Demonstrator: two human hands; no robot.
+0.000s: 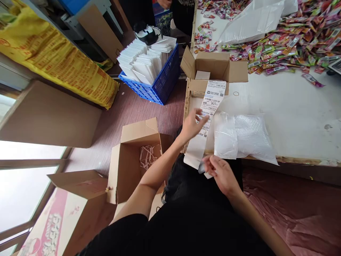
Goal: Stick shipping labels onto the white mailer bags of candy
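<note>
A long strip of printed shipping labels (212, 99) runs from the small open carton (238, 72) down over the table's near edge, its lower end blank. Over the middle of that strip is my left hand (192, 124), fingers apart and holding nothing. My right hand (222, 174) is at the strip's lower end, thumb and fingers pinched on a small piece of label paper (207, 175); the fingers partly hide it. Right of the strip lies a white bubble-wrap mailer (250, 133), with a clear plastic layer across its left part.
Many colourful small packets (279, 53) are heaped at the back right, with a white bag (255, 21) on them. A blue basket (166, 81) of white envelopes stands on the floor. Open cartons (128, 170) and a yellow sack (66, 60) are to the left. Another person is at the top.
</note>
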